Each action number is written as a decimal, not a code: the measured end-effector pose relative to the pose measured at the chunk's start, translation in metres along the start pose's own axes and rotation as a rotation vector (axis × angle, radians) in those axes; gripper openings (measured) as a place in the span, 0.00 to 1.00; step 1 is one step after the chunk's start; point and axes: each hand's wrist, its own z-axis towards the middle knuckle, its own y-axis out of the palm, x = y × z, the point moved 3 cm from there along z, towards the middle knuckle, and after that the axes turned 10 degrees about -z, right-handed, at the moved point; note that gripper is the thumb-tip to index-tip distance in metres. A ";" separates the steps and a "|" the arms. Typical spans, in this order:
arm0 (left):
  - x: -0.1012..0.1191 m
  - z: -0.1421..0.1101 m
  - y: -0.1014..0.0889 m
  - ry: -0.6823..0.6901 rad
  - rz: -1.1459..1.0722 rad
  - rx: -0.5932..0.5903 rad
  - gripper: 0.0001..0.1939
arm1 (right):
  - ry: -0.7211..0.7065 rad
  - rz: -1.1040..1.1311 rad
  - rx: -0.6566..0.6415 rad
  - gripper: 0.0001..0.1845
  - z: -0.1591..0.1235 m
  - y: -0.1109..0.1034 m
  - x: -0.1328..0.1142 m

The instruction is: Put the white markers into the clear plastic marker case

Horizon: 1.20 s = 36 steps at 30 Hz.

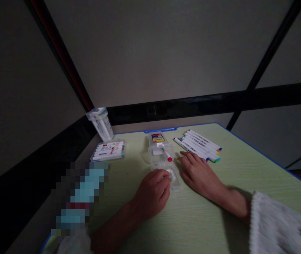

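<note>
A clear plastic marker box (152,155) lies in the middle of the table, its lid (176,183) folded open toward me. One white marker with a red cap (167,155) rests at the box's mouth, red end toward me. My left hand (151,194) is curled over the lid, fingers bent and closed against it; part of the lid is hidden under them. My right hand (199,174) lies palm down on the table to the right of the box, fingers spread and holding nothing. Just beyond its fingertips is a row of loose white markers (199,144) with coloured ends.
A flat clear case of markers (110,151) lies at the table's left, with an upright clear container of markers (102,125) behind it. A pixelated patch (86,190) covers something on the left. The pale green table (245,162) has a blue edge and stands against a wall panel.
</note>
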 end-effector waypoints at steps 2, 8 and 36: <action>0.000 0.000 0.000 -0.001 0.003 -0.004 0.08 | 0.009 -0.017 -0.008 0.17 0.000 0.002 0.000; 0.001 0.000 0.000 0.004 0.002 -0.020 0.08 | 0.000 -0.028 -0.079 0.14 -0.001 0.001 -0.001; 0.001 0.001 0.000 0.009 0.011 -0.029 0.09 | -0.018 -0.044 -0.074 0.13 0.000 -0.001 0.001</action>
